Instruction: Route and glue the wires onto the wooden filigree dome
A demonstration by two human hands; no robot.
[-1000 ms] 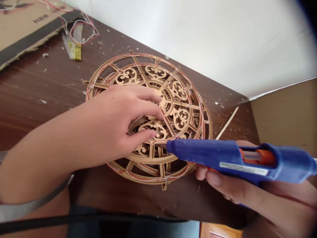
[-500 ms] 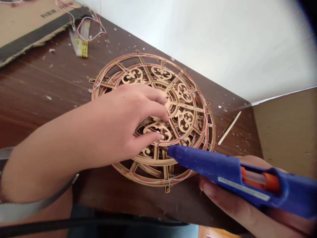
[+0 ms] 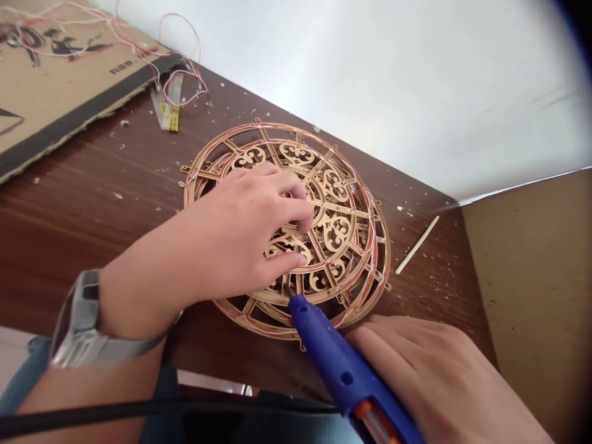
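Observation:
My left hand rests over a stack of round gold openwork frames, its bent fingers and thumb gripping the top one. Red and white wires run along the rings. In my right hand is a blue hot glue gun with an orange part showing in its body; my fingers are wrapped round its far side, partly hidden. The gun's nozzle points at the near rim of the top frame, just below my left thumb. Whether the tip touches the frame I cannot tell.
A cardboard piece with tangled wires over it lies at the back left, beside a clear strip with a yellow label. A pale thin stick lies at the right. White scraps dot the brown table. A black cable crosses the front.
The glue gun has swung from pointing left to pointing up and left, its nozzle shifting left along the rim. My right hand has turned with it. My left hand stays on the frame.

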